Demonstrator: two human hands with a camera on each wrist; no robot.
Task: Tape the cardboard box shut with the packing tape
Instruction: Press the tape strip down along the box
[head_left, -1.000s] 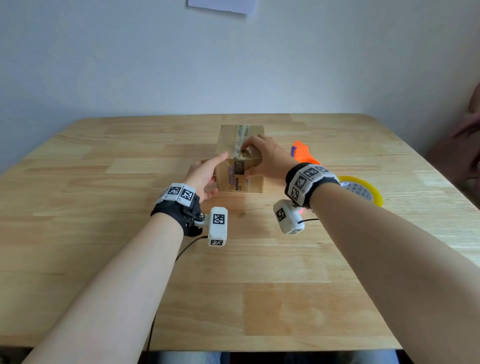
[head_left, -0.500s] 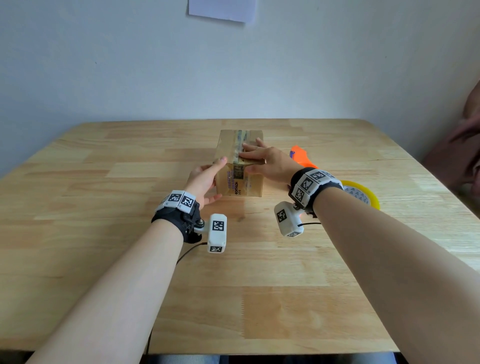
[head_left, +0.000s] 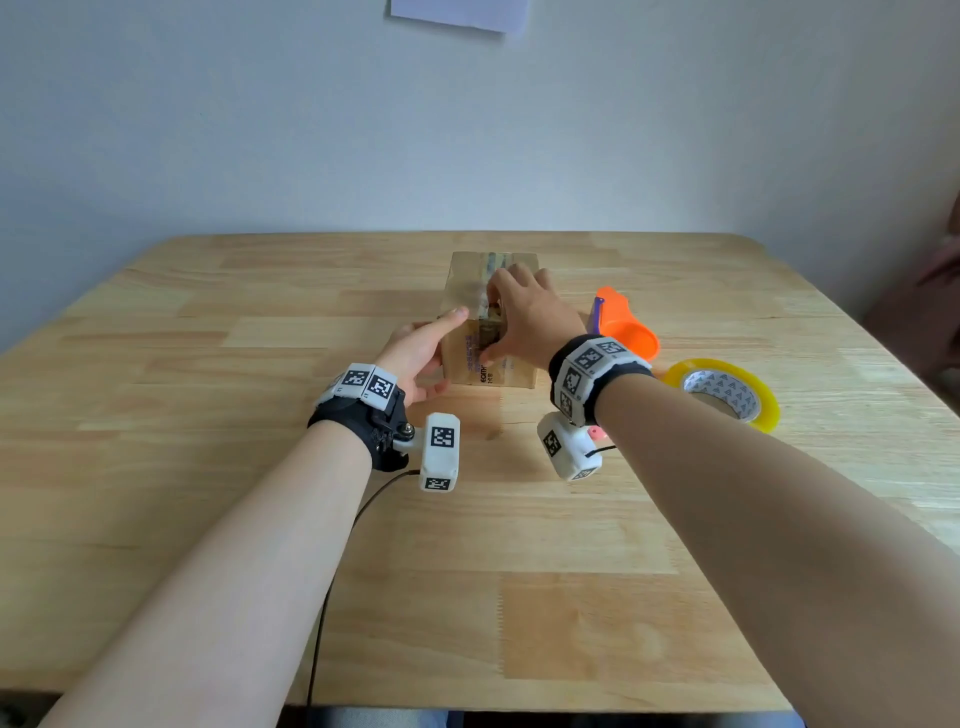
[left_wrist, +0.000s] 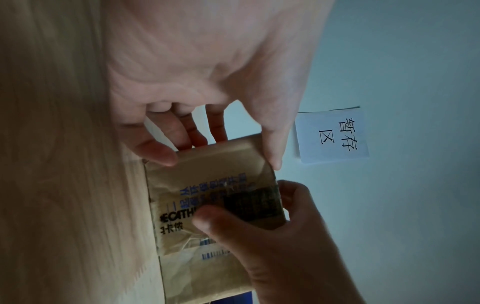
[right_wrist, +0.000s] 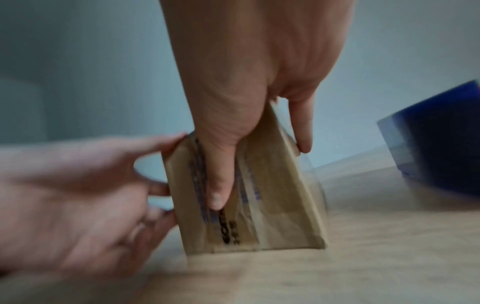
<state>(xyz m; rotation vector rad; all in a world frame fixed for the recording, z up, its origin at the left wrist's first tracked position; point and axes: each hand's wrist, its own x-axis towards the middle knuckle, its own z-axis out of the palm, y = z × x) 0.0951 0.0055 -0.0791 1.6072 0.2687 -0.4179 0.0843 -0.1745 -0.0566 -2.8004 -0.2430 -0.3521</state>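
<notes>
a: around the cardboard box (head_left: 491, 317)?
b: orange tool (head_left: 621, 325) just right of it, lying on the bench (head_left: 208, 395). roll of packing tape (head_left: 722, 392) flat, nearer the right edge. white paper note (left_wrist: 332, 136) on the wall beyond the far edge. nothing between the hands and the box.

a: and the box itself?
b: upright on the bench, around the middle, closer to the far edge than the near one. glossy strip of tape along the top and down the near face.

a: left hand (head_left: 421, 353)?
b: half open, cupping the box's left side. thumb on the top left edge, fingers (left_wrist: 158, 150) spread against the left wall.

a: right hand (head_left: 524, 317)?
b: draped over the top from the right. thumb (right_wrist: 217, 185) straight and pressed down the near face, on the tape strip. fingers laid over the top toward the far side, one curled over the right edge. right wrist view blurred, so finer contact hard to tell.
</notes>
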